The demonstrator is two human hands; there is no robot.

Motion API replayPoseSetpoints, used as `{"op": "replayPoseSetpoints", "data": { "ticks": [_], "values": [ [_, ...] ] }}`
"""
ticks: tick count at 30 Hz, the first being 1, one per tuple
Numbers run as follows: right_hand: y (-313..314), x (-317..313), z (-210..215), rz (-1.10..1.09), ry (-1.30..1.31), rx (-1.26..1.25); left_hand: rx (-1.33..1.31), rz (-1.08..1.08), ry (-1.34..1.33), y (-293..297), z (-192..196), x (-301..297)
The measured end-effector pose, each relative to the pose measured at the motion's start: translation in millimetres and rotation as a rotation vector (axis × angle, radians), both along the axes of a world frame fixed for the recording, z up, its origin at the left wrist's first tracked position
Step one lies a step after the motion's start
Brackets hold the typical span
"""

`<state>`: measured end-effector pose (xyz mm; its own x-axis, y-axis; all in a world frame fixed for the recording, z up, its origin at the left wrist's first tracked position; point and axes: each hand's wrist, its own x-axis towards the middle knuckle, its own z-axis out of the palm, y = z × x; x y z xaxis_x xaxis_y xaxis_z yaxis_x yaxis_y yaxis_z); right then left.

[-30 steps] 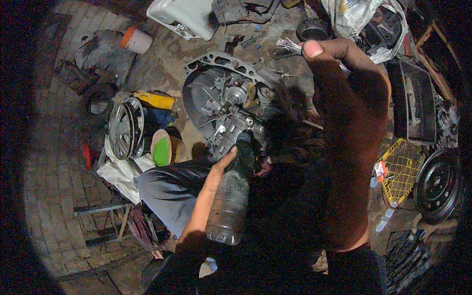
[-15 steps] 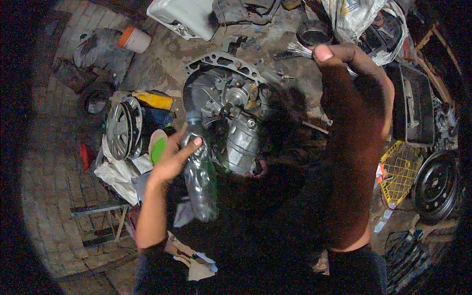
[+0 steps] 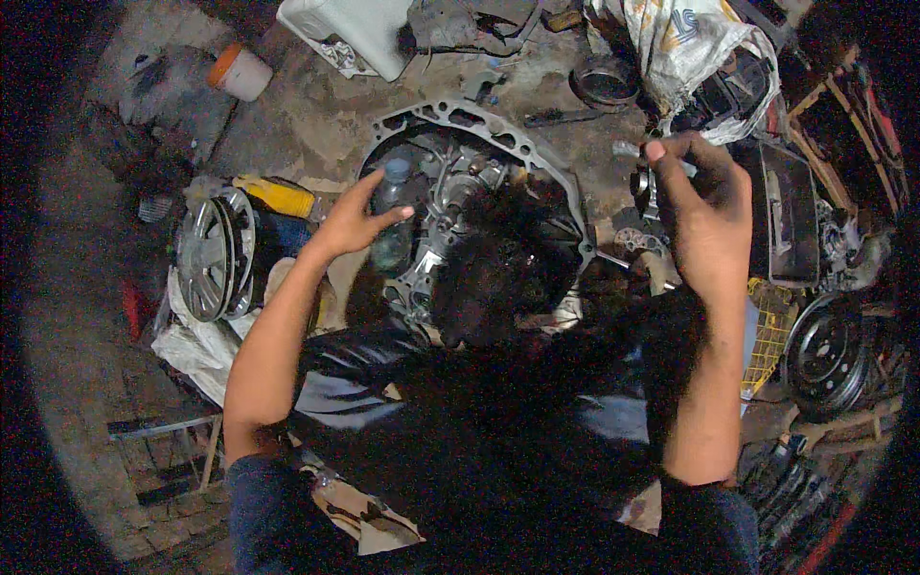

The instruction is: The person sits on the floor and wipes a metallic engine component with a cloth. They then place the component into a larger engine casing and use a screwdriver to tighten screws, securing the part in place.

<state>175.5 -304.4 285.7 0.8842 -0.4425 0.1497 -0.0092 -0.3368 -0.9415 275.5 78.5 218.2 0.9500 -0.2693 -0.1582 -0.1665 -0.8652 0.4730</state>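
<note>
My left hand (image 3: 353, 222) is closed around a clear plastic bottle (image 3: 391, 251) with a blue cap, its thumb across the front. The bottle stands nearly upright over the left side of a large metal gearbox housing (image 3: 537, 144), whose open rim faces up. Off the housing's right side, my right hand (image 3: 704, 206) is raised. Thumb and fingers pinch a small brush (image 3: 626, 149) whose pale bristles point left. Dark shadow hides the middle of the housing.
Silver wheel covers (image 3: 213, 259) and a yellow bottle (image 3: 276, 198) lie at left. A white jerrycan (image 3: 359, 34) and an orange-lidded bucket (image 3: 240, 72) stand farther back. To the right are a white sack (image 3: 695, 48), a yellow grate (image 3: 767, 331) and a black wheel rim (image 3: 826, 355).
The bottle has moved away from me, up over the housing's left side, with my left hand on it. My right hand has shifted right and a little nearer, still pinching the brush.
</note>
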Motion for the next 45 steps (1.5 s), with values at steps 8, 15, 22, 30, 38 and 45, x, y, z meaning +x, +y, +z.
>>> {"op": "replayPoseSetpoints", "data": {
  "ticks": [8, 15, 22, 30, 38, 45],
  "values": [
    [40, -2, -34, 0.252, 0.161, -0.194, -0.245, -0.121, -0.009, 21, -75, 28],
    [71, 30, -47, 0.663, 0.089, -0.747, -0.053, -0.056, -0.015, 11, -104, 28],
    [68, 76, -84, 0.900, 0.160, -0.645, -0.147, -0.169, 0.056, 7, -125, 36],
    [88, 84, -89, 0.967, 0.127, -0.675, -0.144, 0.012, -0.097, -5, -121, 15],
    [90, 91, -88, 1.072, 0.025, -0.789, -0.147, -0.092, -0.168, -25, -47, 36],
    [101, 98, -90, 1.149, 0.048, -1.309, -0.171, -0.362, 0.113, -15, -88, 21]
  ]
}}
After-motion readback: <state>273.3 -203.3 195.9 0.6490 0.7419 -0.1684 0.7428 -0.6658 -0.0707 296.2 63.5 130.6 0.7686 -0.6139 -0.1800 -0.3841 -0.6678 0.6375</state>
